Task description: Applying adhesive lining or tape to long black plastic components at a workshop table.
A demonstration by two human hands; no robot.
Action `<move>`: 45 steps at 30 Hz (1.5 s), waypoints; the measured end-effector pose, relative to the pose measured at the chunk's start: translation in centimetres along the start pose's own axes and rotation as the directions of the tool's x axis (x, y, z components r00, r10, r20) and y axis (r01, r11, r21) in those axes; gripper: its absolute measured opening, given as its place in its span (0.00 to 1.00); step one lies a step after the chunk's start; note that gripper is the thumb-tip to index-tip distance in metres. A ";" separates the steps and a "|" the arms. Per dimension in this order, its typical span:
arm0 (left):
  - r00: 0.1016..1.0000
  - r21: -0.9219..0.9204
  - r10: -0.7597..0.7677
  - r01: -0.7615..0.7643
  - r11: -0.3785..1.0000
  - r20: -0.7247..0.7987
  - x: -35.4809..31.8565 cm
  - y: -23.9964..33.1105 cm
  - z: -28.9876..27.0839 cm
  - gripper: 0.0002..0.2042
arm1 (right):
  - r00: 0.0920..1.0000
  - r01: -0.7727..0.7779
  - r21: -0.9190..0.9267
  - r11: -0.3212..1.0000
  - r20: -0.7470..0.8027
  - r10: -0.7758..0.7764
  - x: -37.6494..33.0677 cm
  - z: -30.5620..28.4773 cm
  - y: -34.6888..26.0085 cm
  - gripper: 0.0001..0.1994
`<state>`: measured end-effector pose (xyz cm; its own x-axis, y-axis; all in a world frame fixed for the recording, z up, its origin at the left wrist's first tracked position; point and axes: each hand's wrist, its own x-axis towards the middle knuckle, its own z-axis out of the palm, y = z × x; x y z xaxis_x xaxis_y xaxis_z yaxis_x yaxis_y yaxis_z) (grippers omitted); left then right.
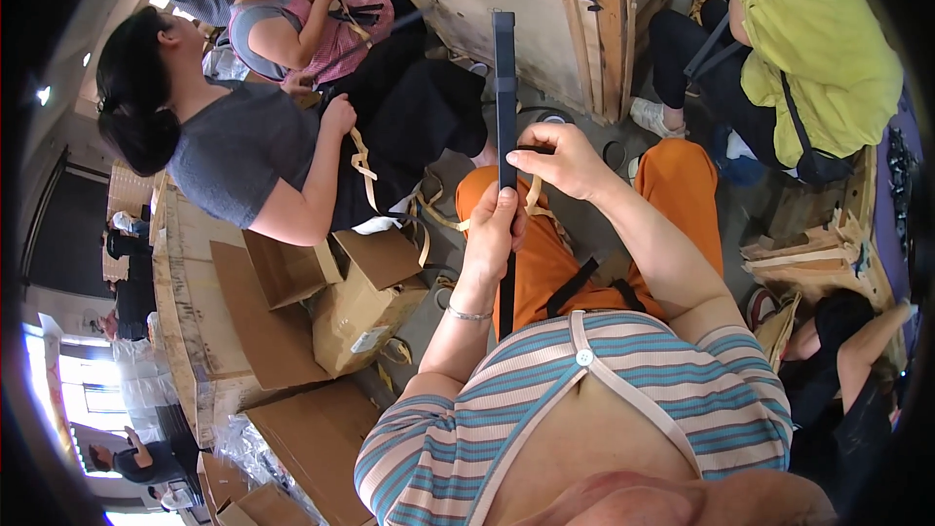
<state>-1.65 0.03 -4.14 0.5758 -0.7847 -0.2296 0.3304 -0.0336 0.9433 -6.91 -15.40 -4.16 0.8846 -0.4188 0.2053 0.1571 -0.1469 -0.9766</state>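
A long, flat black bar (504,68) stands lengthwise in front of me, its far end pointing toward a wooden crate. My left hand (495,226) is wrapped round its lower part, the thumb lying along it. Just above that grip, my right hand (573,168) pinches a small dark piece (534,149) against the bar's right side; what kind of piece it is cannot be made out. A pale yellow strip (533,197) dangles below the right fingers, beside the bar. The bar's near end reaches down over my orange trousers (687,214).
Close on my left a seated person (243,136) handles pale strips, with others beyond. Opened cardboard boxes (365,321) lie at left. The wooden crate (506,10) stands ahead. A person in a yellow top (818,49) sits at right, near a broken wooden crate (813,253).
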 end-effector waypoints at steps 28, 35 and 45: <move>0.959 -0.176 0.251 -0.227 0.958 0.132 -3.1 5.2 -2.8 0.16 | 0.970 0.240 -0.072 0.968 -0.031 -0.242 -1.6 0.3 -6.2 0.08; 0.892 -0.339 0.289 -0.168 0.926 0.347 -2.8 4.1 -2.5 0.17 | 0.975 0.207 -0.137 0.969 -0.057 -0.217 -2.3 0.1 -4.8 0.10; 0.979 -0.145 0.160 -0.141 0.979 0.127 -2.0 3.4 -2.3 0.14 | 0.976 0.180 -0.146 0.973 -0.099 -0.195 -2.3 0.0 -4.7 0.11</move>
<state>0.04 2.93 -0.99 0.5218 -0.8520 -0.0438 0.3512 0.1677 0.9212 -9.62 -13.74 -0.04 0.7892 -0.4684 0.3971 0.2479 -0.3486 -0.9039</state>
